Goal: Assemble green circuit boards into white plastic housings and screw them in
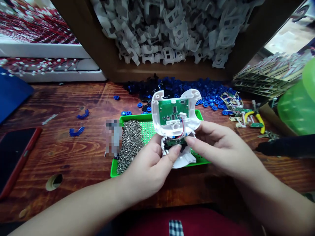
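Note:
Both my hands hold a white plastic housing (155, 114) above a green basket. Its upper part stands open towards me and shows a green circuit board (169, 109) inside. Red and white wires (182, 127) run from a white connector down to a smaller board (174, 142) in the lower white part (187, 159). My left hand (154, 164) grips the lower part from the left, thumb pressed on the small board's edge. My right hand (216, 147) pinches the right side, its thumb beside the wires. The fingers behind the housing are partly hidden.
Screws (130, 144) fill the left of the green basket (114, 168). Behind lie blue buttons (214, 101) and a box of white plastic parts (174, 29). Yellow-handled pliers (260, 123) and a dark tool (283, 144) are right; a phone (18, 154) lies left.

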`<state>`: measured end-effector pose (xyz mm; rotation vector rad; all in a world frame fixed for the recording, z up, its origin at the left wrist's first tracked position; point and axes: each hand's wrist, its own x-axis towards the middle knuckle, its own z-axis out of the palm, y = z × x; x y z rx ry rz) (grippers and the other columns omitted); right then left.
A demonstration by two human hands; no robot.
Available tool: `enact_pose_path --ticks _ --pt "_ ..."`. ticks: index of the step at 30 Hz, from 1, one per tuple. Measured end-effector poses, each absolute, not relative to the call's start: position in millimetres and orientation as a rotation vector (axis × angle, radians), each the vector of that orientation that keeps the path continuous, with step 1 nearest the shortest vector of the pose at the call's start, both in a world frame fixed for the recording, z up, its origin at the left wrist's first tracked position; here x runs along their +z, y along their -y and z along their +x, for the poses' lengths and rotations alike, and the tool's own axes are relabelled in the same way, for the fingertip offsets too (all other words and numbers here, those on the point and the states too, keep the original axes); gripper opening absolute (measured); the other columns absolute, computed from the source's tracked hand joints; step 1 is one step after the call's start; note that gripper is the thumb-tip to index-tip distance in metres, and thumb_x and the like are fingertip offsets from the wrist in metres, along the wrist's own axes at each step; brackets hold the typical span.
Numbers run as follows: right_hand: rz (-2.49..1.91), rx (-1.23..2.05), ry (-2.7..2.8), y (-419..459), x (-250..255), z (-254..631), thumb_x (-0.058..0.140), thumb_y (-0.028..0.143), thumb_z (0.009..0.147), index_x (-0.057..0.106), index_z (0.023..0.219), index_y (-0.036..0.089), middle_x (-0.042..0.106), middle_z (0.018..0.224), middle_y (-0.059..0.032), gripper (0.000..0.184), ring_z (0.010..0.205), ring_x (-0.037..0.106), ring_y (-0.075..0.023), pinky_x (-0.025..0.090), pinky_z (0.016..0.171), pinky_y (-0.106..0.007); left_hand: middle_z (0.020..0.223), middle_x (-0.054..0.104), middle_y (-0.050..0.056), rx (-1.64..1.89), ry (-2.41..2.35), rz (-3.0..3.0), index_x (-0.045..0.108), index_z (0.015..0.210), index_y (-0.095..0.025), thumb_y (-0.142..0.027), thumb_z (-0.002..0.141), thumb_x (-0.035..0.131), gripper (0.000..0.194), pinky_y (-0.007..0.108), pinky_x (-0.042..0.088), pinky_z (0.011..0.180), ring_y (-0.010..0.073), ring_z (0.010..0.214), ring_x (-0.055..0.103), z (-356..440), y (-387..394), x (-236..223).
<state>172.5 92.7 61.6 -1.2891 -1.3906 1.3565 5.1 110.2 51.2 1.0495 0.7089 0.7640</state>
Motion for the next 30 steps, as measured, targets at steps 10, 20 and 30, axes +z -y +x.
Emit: enact_pose_path --ticks 10,20,30 --pt "-1.275 1.291 1.387 -93 58 171 0.057 0.026 0.083 0.062 0.104 0.02 0.064 0.09 -0.0022 0.022 0.074 0.059 -0.0094 0.054 0.07 -0.021 0.13 0.057 0.006 0.739 -0.705 1.062 0.046 0.131 -0.023 -0.023 0.086 0.056 0.046 0.031 0.042 0.101 0.0212 0.118 0.054 4 -113 52" --pt "-1.187 1.278 1.293 -94 48 162 0.055 0.021 0.082 0.058 0.105 0.02 0.062 0.1 -0.0036 0.022 0.076 0.06 -0.009 0.054 0.07 -0.021 0.121 0.064 0.006 0.723 -0.733 0.965 0.053 0.124 -0.02 -0.025 0.083 0.06 0.041 0.03 0.048 0.092 0.0217 0.107 0.061 4 -117 54" --pt "-1.167 1.343 1.251 -93 48 164 0.057 0.024 0.082 0.056 0.099 0.021 0.059 0.087 -0.0011 0.017 0.068 0.056 -0.0077 0.054 0.067 -0.021 0.112 0.069 0.004 0.721 -0.651 0.89 0.06 0.118 -0.023 -0.018 0.08 0.063 0.038 0.033 0.047 0.094 0.0216 0.104 0.063 1 -119 50"
